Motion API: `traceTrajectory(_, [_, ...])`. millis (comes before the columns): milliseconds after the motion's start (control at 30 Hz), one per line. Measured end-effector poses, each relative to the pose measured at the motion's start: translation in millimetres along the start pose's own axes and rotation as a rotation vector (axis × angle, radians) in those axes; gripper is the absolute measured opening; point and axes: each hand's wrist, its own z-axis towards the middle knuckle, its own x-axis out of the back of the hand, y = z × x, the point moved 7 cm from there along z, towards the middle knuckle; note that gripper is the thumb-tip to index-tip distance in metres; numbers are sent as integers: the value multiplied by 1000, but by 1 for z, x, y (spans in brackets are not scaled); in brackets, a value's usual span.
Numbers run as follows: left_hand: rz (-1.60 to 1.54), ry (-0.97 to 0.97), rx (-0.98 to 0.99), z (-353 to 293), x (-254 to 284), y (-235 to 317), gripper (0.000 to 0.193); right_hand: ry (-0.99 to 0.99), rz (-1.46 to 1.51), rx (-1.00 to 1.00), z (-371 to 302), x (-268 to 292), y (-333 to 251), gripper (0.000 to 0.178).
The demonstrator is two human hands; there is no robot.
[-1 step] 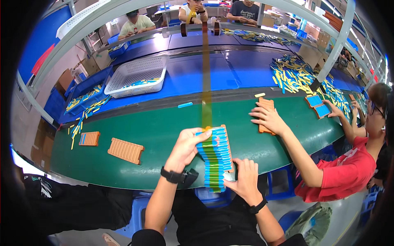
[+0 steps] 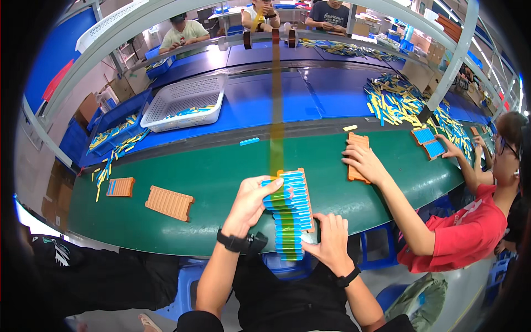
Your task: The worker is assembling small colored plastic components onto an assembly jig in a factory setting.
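Observation:
In front of me is a row of blue flat sticks (image 2: 288, 240), joined side by side by a yellow see-through tape (image 2: 276, 116) that stretches down from rollers at the far side. The row hangs past the table's near edge. Its upper part lies along an orange grooved tray (image 2: 307, 193), which also carries blue sticks. My left hand (image 2: 250, 200) is closed on the taped row's upper left end, thumb on top. At the lower right, my right hand (image 2: 331, 243) has fingers and thumb apart, the thumb against the row's edge and fingers beside the tray's corner.
Orange trays (image 2: 169, 203) lie on the green table (image 2: 221, 160) to the left. A loose blue stick (image 2: 249, 141) lies ahead. Beyond are a white basket (image 2: 185, 102) and a heap of sticks (image 2: 395, 102). On the right, a co-worker's hand (image 2: 365, 160) rests on another tray.
My left hand has shifted slightly left and down, drawing the taped row's upper end with it. My right hand stays about where it was. The co-worker's hand has moved slightly right.

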Motion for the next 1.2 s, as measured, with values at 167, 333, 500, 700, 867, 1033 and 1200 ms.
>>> traceTrajectory(167, [41, 48, 11, -56, 5, -10, 24, -3, 29, -34, 6, 4, -1, 55])
traceTrajectory(333, [299, 154, 101, -131, -8, -50, 17, -230, 267, -59, 23, 21, 11, 45])
traceTrajectory(500, [19, 132, 229, -164, -24, -105, 22, -310, 567, -161, 66, 4, 49, 52])
traceTrajectory(700, [214, 115, 142, -147, -42, -126, 23, -411, 497, 70, 117, -36, 62, 81])
traceTrajectory(867, [92, 194, 89, -151, -43, -130, 22, -492, 613, 80, 113, -40, 53, 86])
traceTrajectory(1033, [118, 325, -23, -156, -26, -118, 21, -472, 597, 92, 95, -32, 43, 89])
traceTrajectory(1200, [55, 364, 28, -157, -20, -115, 21, -512, 612, 56, 88, -26, 35, 89])
